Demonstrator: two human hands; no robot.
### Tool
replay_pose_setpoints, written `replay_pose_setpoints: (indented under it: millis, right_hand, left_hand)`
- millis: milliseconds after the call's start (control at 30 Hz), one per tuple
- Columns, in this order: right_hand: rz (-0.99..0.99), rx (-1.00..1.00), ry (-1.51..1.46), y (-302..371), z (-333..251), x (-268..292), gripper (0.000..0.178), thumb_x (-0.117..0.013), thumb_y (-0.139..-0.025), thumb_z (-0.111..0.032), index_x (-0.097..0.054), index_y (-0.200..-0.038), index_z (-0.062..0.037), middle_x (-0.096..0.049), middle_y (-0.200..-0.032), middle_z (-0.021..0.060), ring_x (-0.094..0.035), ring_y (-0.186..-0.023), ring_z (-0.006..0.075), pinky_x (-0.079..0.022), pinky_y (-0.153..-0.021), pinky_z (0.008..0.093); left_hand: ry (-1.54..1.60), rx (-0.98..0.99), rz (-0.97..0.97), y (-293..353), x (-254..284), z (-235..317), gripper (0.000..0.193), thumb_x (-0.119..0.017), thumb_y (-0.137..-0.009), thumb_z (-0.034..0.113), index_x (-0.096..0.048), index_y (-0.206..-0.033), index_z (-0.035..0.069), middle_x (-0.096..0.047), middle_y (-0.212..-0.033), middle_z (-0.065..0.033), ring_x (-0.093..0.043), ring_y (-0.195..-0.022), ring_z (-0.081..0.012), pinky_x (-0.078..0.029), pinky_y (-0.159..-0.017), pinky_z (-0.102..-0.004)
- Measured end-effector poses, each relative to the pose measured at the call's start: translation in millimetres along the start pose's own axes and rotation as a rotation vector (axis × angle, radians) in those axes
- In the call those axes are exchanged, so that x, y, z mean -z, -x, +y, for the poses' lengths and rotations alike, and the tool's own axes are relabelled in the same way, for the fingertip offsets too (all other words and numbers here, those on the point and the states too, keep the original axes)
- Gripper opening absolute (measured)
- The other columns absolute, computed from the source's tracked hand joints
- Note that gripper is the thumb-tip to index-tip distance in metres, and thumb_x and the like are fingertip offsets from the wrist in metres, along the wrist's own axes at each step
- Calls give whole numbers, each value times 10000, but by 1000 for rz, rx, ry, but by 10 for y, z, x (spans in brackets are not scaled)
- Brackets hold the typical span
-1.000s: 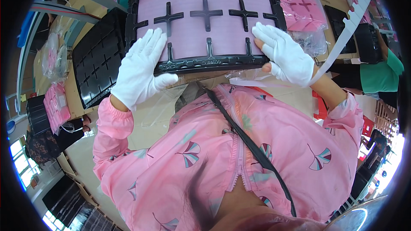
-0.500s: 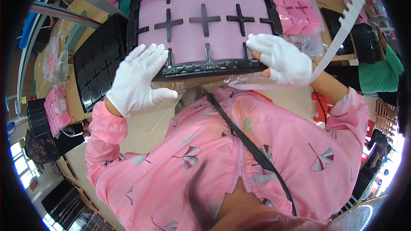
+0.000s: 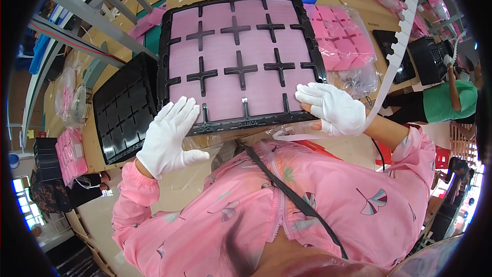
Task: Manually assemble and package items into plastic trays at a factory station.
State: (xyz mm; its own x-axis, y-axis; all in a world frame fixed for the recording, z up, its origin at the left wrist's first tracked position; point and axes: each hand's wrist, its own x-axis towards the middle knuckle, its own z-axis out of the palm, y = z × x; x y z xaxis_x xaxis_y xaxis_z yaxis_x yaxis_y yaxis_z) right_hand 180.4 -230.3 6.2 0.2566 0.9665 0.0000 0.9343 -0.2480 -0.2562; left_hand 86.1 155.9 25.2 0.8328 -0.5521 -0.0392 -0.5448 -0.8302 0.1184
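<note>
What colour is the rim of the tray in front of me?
The rim is black, clearest in the head view.

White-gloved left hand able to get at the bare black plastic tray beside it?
Probably yes: the left hand is open, and the bare black tray lies just to its left, nothing visible between.

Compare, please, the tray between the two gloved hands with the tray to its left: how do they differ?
The middle tray shows pink panels between its crosses; the side tray shows only black.
The middle tray has the left hand and right hand at its near corners; the side tray lies beyond its left edge.
The middle tray looks larger, though the viewing angle may make the side tray seem narrower.
Both have black, cross-shaped parts.
</note>
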Motion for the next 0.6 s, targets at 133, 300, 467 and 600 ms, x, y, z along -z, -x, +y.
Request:
replay_pose_setpoints:
  millis: [133,300,467,600]
  right_hand:
    - [93,80,25,-151,84,-34,481,-517,-831,-336,-564,-1047,91,-479,-1249,256,-424,-1202,398,-308,-1037,464]
    - [-56,54,-40,-19,113,52,474,-519,-816,-312,-533,-1090,76,-471,-1276,230,-396,-1247,363,-271,-1059,476]
    - [-54,169,14,-216,208,89,479,-504,-814,-308,-516,-1089,84,-476,-1267,236,-415,-1230,384,-246,-1060,504]
    - [-73,140,30,-44,161,105,475,-564,-747,-249,-531,-1065,101,-472,-1275,240,-402,-1241,389,-259,-1046,524]
  left_hand:
    - [-32,1,-3,-41,-23,12,939,-477,-728,720,-466,-1248,-61,-465,-1307,-219,-399,-1260,-351,-259,-1066,-459]
    - [-38,14,-67,-4,43,-51,954,-473,-714,733,-452,-1278,-36,-450,-1327,-211,-381,-1274,-354,-238,-1073,-472]
    - [-25,-10,46,-23,-19,-19,875,-533,-720,677,-485,-1242,-24,-481,-1304,-182,-422,-1243,-333,-262,-1057,-476]
    - [-90,66,28,225,-17,-93,867,-487,-732,709,-514,-1228,-2,-504,-1300,-147,-408,-1264,-317,-210,-1081,-495]
